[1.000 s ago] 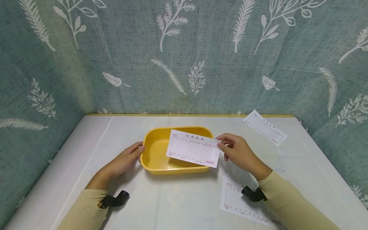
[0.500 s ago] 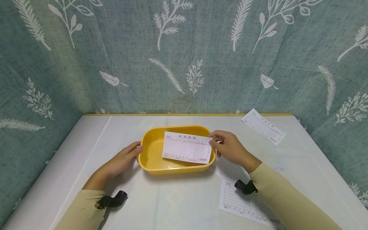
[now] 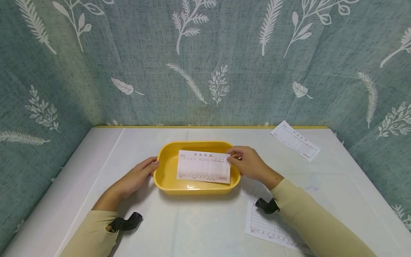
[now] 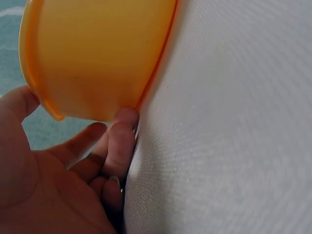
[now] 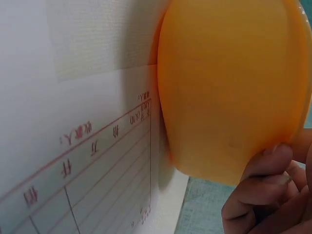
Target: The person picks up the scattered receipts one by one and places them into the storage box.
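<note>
At the left end of the yellow plastic basin (image 3: 194,190), my left hand (image 3: 136,181) holds on with the thumb at the rim and the fingers low against the outer wall, as the left wrist view shows. My right hand (image 3: 252,165) pinches the right edge of a printed receipt slip (image 3: 202,167) between thumb and fingers. This slip lies tilted over the basin's inside, within its rim. In the right wrist view, the slip is hidden behind the basin wall (image 5: 229,87), and curled fingers (image 5: 261,195) show beside it.
Another receipt slip (image 3: 295,140) lies at the back right of the white table (image 3: 199,228). More printed slips (image 3: 268,228) lie under my right forearm, partly covered. Patterned green cloth (image 3: 144,71) walls the table at the back and sides.
My right hand has carried the receipt slip left and slightly down, from over the basin's right rim to inside its outline. The left hand stays at the basin's left end.
</note>
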{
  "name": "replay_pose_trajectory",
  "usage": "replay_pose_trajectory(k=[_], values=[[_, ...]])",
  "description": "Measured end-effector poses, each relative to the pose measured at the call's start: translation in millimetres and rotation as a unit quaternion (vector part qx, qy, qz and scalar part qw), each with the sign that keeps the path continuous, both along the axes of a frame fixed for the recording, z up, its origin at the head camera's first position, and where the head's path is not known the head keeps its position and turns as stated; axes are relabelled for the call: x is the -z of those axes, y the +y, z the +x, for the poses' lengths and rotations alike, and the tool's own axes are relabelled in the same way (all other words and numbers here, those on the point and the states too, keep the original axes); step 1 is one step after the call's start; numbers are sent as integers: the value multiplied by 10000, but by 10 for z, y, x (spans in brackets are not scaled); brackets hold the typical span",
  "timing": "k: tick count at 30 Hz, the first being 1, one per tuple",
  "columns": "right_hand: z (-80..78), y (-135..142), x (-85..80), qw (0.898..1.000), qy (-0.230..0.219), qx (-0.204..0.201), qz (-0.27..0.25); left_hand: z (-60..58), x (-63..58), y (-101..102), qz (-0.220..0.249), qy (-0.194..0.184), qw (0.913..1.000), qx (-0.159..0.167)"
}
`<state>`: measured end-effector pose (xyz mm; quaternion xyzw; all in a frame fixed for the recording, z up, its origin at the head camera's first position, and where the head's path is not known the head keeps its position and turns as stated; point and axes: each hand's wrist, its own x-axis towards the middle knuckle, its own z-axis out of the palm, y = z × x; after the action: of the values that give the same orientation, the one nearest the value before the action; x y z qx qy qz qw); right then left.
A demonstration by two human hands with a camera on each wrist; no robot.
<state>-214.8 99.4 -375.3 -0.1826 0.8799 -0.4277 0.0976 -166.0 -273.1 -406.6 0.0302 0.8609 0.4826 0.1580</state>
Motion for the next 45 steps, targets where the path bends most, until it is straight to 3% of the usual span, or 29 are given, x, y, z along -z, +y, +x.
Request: replay_pose_trajectory(k=[9,27,45], values=[[-13,-89,25,9986,415,-70,328,-10,14,-7,46,33,9999,123],[-26,-202,10,9929,404,142,1111,-5,-13,-18,102,4,9998,154],[-21,-209,63,9907,571,199,1217,-2,7,-12,31,24,9999,111]])
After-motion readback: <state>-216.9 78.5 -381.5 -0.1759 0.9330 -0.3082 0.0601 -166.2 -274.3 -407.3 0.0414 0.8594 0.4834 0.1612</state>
